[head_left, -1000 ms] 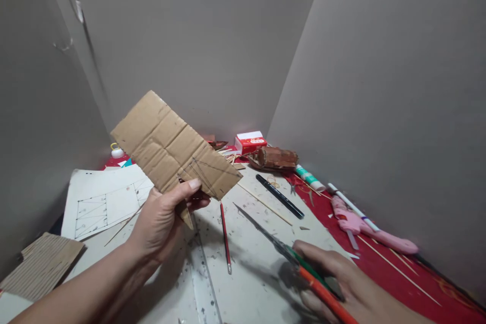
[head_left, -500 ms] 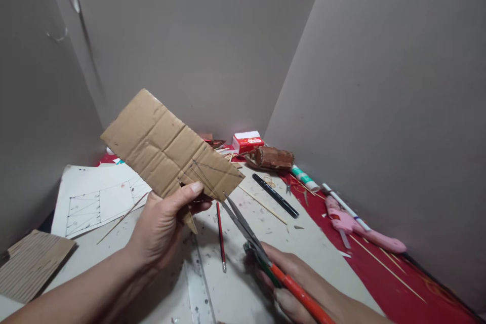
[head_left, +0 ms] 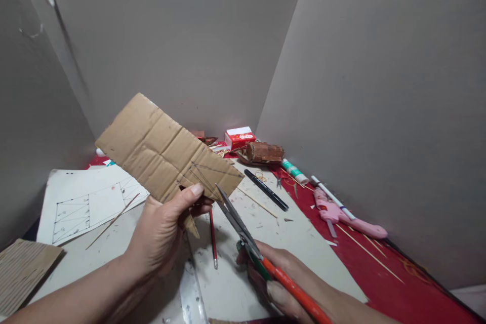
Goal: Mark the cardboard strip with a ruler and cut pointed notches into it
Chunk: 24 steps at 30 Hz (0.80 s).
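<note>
The left hand (head_left: 157, 230) pinches the cardboard piece (head_left: 150, 136), its fingers closed with the thumb on top, holding it tilted above the bench (head_left: 315, 255). The right hand (head_left: 283, 271) has its fingers curled round the handles of the scissors (head_left: 241, 230), whose blades stand slightly parted at the cardboard's near edge, beside the drawn lines (head_left: 202, 174). With the thumb so near the tips, a slip could nick it; the unsupported corner might also buckle, skewing any cut.
</note>
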Tool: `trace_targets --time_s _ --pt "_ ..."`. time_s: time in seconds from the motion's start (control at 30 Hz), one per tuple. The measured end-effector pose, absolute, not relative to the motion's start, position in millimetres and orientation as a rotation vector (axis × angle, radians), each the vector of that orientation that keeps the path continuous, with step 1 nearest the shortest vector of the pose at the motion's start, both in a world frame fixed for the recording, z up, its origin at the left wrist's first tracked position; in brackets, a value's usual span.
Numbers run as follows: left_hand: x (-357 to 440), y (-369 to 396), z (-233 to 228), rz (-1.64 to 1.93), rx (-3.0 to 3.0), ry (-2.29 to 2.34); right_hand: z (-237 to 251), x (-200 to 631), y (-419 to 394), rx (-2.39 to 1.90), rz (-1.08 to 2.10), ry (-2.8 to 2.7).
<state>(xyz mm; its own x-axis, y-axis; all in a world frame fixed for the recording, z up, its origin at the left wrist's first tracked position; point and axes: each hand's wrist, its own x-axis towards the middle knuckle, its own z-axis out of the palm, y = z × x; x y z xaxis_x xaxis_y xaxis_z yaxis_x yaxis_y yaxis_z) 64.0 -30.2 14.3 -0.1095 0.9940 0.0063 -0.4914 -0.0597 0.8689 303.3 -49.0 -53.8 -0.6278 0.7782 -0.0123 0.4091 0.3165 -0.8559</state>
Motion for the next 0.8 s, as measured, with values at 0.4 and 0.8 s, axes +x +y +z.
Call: trace_targets --time_s 0.4,0.8 --pt "85 -21 19 1.509 0.91 0.843 -31 298 -43 -0.907 1.308 -2.152" --pt "88 -21 14 1.493 0.966 0.835 -27 298 -44 -0.9 1.286 -2.171"
